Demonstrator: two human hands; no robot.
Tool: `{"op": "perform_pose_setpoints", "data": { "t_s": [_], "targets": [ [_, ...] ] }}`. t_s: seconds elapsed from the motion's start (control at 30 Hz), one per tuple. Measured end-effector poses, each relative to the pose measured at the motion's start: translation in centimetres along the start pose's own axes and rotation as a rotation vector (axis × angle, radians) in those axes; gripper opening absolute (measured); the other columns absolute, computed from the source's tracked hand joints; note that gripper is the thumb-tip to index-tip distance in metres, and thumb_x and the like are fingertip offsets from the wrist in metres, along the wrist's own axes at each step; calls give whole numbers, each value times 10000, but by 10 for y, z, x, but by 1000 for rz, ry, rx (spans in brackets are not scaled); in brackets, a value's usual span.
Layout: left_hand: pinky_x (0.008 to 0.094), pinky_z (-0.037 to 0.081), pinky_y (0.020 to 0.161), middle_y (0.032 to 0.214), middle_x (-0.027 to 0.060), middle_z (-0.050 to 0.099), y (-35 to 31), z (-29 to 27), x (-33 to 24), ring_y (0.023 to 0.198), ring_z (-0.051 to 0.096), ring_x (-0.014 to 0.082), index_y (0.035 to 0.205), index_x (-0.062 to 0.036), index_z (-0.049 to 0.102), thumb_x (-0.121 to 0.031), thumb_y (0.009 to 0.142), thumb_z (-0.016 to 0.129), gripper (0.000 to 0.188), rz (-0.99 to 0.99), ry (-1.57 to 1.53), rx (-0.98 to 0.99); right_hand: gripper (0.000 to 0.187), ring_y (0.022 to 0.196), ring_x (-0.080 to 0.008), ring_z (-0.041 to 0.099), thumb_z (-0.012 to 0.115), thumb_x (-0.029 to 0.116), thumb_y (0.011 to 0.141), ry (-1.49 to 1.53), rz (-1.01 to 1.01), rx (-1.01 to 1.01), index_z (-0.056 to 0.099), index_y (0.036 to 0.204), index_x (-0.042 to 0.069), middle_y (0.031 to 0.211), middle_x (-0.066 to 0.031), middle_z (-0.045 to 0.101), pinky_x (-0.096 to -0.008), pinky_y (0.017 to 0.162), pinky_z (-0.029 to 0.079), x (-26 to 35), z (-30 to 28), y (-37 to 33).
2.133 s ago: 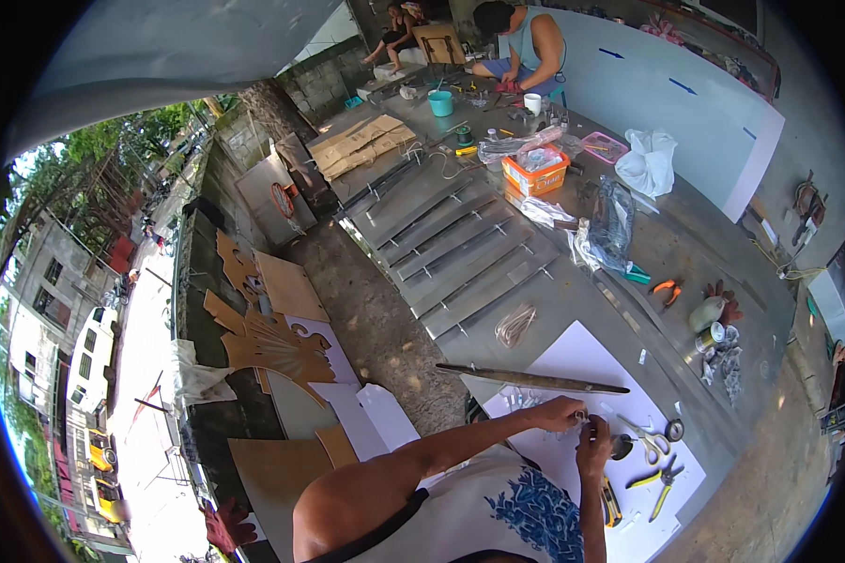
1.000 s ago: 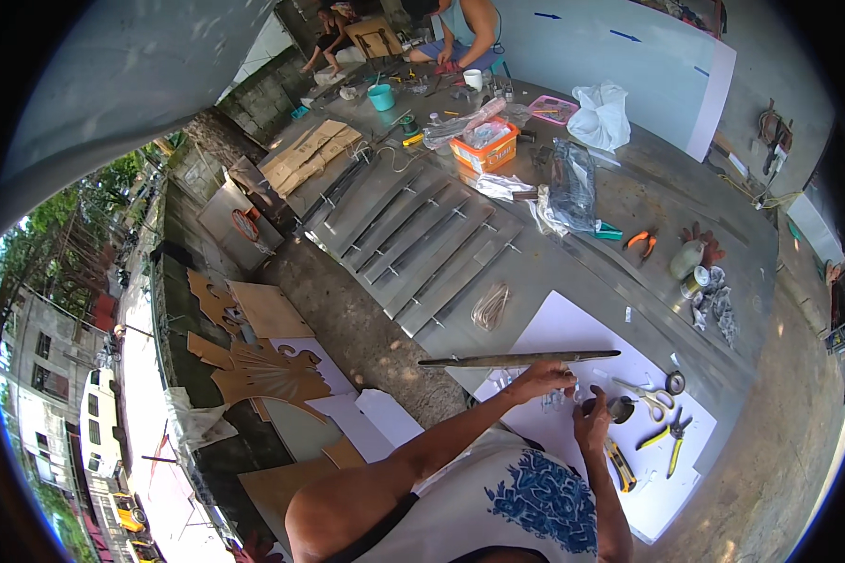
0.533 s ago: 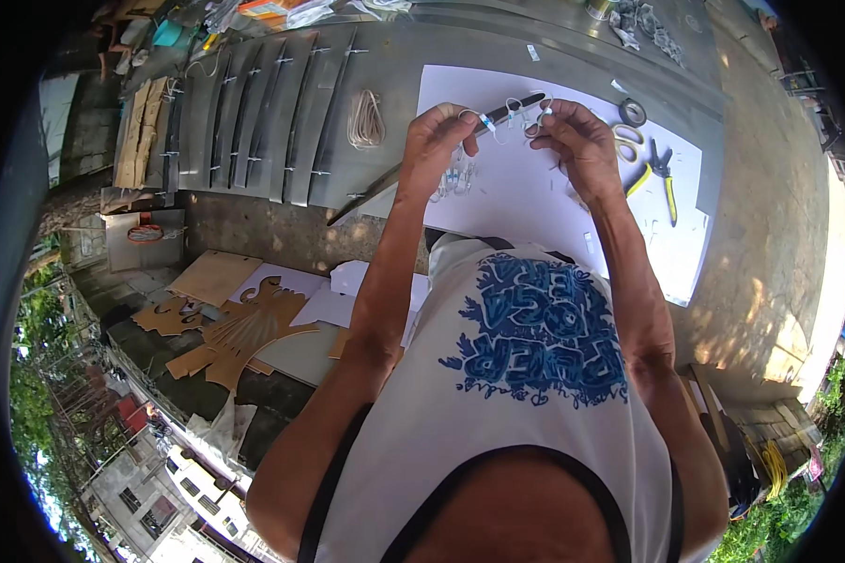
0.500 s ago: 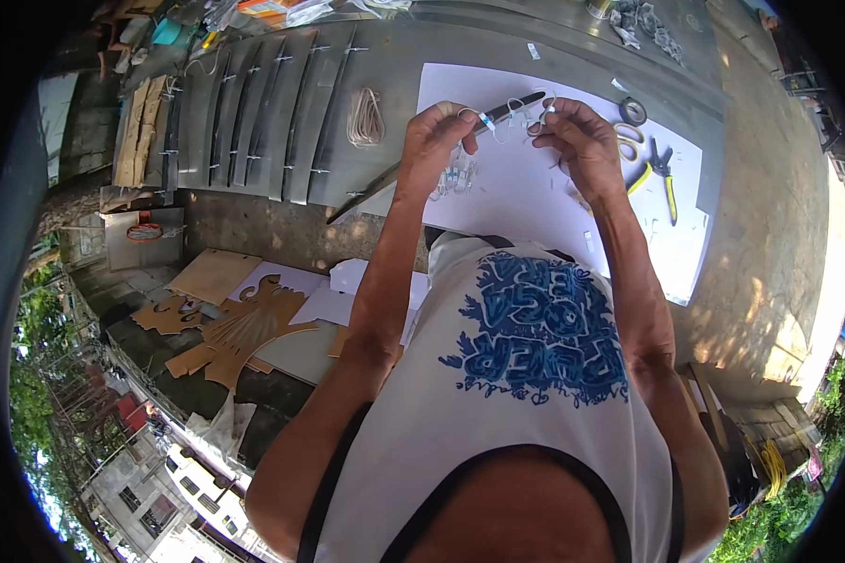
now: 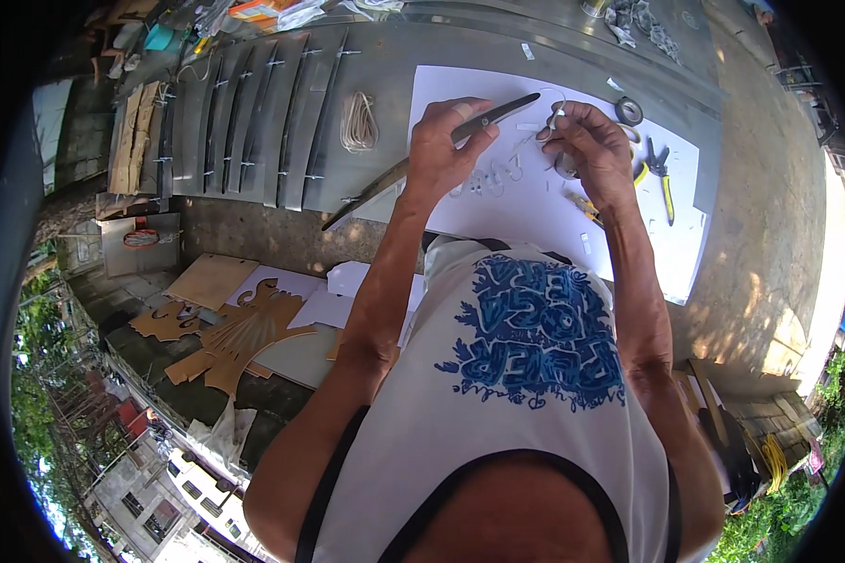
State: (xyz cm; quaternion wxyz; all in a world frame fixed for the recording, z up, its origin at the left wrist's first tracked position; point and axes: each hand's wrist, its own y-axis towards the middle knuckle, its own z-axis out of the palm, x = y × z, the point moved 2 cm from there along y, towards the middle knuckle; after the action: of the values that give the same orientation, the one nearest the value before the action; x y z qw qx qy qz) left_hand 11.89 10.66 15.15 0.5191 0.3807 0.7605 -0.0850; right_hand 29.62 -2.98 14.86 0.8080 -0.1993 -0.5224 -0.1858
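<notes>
My left hand (image 5: 441,155) is closed around a long dark flat strip (image 5: 509,108), which slants from the lower left up to the right. Thumb and fingers of my right hand (image 5: 593,155) pinch a thin white wire (image 5: 561,105) that curves in a loop close to the strip's upper end. Beneath both hands lies a white sheet (image 5: 526,220). Several small clear wired pieces (image 5: 486,178) rest on it between the hands. A yellow-handled tool (image 5: 584,205) is partly hidden by my right wrist.
Right of my right hand are a black tape roll (image 5: 629,111), partly covered scissors (image 5: 633,133) and yellow-and-black pliers (image 5: 667,183). A coil of pale cord (image 5: 358,124) and several dark strips with clips (image 5: 291,122) lie leftward on the metal table. Cut brown boards (image 5: 244,333) lie lower left.
My left hand has let go of a small white wired piece and now wraps around the dark strip. My right hand still pinches its wire, slightly farther right.
</notes>
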Motion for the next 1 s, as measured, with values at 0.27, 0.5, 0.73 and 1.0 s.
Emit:
{"op": "perform_pose_setpoints", "data": {
  "t_s": [0.27, 0.5, 0.73, 1.0],
  "targets": [
    [270, 510, 825, 1008, 59, 719, 6, 35, -12, 897, 625, 108, 1107, 16, 726, -95, 891, 742, 243, -309, -765, 100, 171, 764, -169, 679, 667, 67, 930, -228, -3, -6, 666, 1069, -32, 863, -101, 707, -299, 728, 558, -8, 28, -15],
    [247, 469, 819, 940, 71, 720, -15, 49, 0, 861, 625, 112, 994, 18, 722, -142, 931, 689, 174, -404, -859, -74, 158, 724, -216, 695, 678, 0, 866, -660, -219, -40, 668, 1022, -23, 871, -136, 705, -344, 658, 555, -34, 41, -27],
    [260, 471, 676, 756, 29, 622, -34, 29, 28, 700, 572, 105, 982, 21, 672, -118, 985, 574, 171, -459, -712, 20, 156, 625, -325, 632, 694, 155, 901, -930, -315, 275, 690, 898, -1, 786, -128, 669, -373, 582, 507, 11, 72, -64],
    [239, 433, 644, 761, 51, 619, -53, 22, 36, 672, 525, 100, 1102, 38, 610, -140, 983, 622, 215, -478, -607, 56, 330, 576, -249, 606, 652, 289, 940, 246, -380, 875, 653, 858, -31, 696, -121, 599, -346, 526, 475, 105, 134, -114]
  ]
}}
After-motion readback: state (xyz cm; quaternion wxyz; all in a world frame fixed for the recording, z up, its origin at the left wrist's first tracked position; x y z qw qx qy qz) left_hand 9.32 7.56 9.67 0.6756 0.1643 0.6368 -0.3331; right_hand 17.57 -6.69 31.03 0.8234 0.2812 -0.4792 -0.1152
